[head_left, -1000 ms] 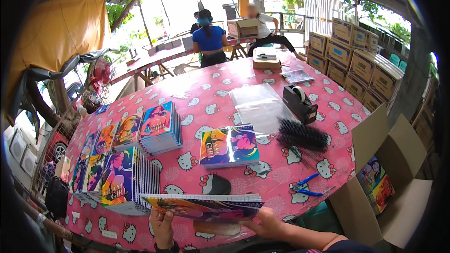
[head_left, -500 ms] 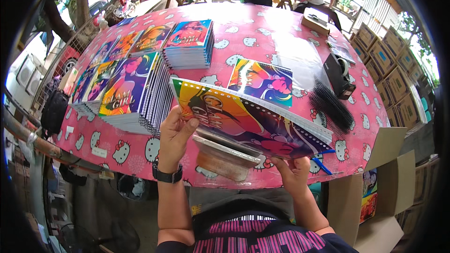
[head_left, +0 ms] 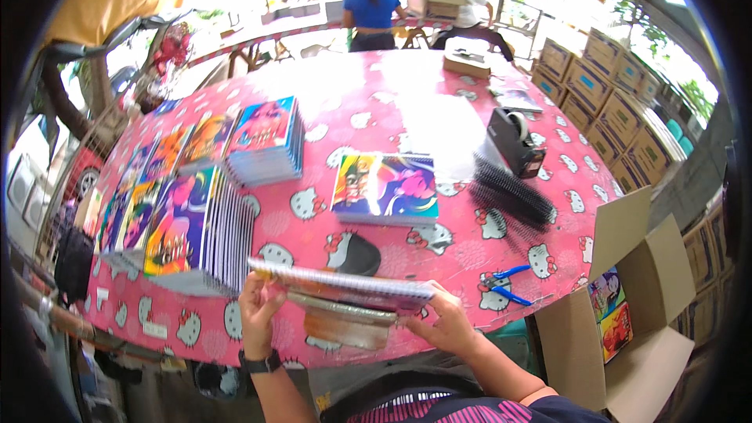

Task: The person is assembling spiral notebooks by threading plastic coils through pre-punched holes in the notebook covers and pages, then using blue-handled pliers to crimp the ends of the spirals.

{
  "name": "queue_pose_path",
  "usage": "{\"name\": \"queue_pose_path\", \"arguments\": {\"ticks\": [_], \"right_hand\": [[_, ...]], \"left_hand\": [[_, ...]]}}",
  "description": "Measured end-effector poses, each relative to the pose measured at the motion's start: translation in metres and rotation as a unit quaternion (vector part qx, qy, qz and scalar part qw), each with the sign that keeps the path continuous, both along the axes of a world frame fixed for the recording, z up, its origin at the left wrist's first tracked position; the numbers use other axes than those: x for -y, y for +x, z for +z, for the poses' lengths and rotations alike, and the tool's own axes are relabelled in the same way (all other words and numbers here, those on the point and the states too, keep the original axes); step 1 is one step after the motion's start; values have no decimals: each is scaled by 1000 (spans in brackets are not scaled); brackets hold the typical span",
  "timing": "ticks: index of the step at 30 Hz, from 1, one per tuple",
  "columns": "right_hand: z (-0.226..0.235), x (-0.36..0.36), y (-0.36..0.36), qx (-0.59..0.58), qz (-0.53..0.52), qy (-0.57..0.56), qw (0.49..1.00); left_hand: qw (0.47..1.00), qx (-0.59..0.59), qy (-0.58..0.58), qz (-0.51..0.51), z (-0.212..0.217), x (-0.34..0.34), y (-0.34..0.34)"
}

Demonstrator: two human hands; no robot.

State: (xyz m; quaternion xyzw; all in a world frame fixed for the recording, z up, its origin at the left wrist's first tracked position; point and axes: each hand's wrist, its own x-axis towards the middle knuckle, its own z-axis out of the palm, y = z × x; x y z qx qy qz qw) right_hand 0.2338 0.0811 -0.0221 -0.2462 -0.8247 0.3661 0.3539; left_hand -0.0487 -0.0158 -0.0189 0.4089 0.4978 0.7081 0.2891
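A spiral-bound notebook [head_left: 345, 286] is held edge-on and nearly level above the near edge of the pink table [head_left: 352, 110]. My left hand [head_left: 260, 307] grips its left end and my right hand [head_left: 445, 321] grips its right end. Under it lies a brownish flat tool [head_left: 345, 321] at the table's edge. A dark rounded object [head_left: 356, 254] sits just behind the notebook. Beyond that, an open stack of colourful notebooks [head_left: 385, 188] lies flat in the middle.
Fanned piles of colourful notebooks [head_left: 188, 227] fill the left side, with another stack [head_left: 266, 141] behind. Black binding combs [head_left: 509, 196], a tape dispenser [head_left: 515, 141] and blue pliers [head_left: 505, 286] lie right. An open carton [head_left: 627, 305] stands at right. Two people sit far back.
The notebook has tipped from showing its cover to lying flat and edge-on. The view has lifted, taking in more of the far table.
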Motion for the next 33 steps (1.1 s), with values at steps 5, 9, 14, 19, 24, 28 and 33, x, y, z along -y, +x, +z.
{"name": "queue_pose_path", "arguments": {"ticks": [5, 9, 14, 19, 24, 28, 33], "right_hand": [[26, 16, -22, -308, 40, -182, 933], [15, 22, -40, -240, -11, -235, 942], [13, 22, -51, -285, -22, -153, 946], [11, -16, -63, -298, 2, -211, 931], [13, -29, -52, -226, 54, -243, 942], [4, -38, -54, -229, 89, -247, 937], [-3, -35, -61, -277, 59, -198, 939]], "left_hand": [[994, 49, 99, 5, 25, -16, 21], [998, -23, 29, 57, 15, -28, 18], [990, 17, 32, 137, -1, -30, 33], [973, 36, 33, 224, 0, -41, 49], [956, -50, 38, 286, 0, -44, 60], [950, -85, 68, 293, -11, -50, 54], [933, -122, 76, 329, -22, -52, 49]]}}
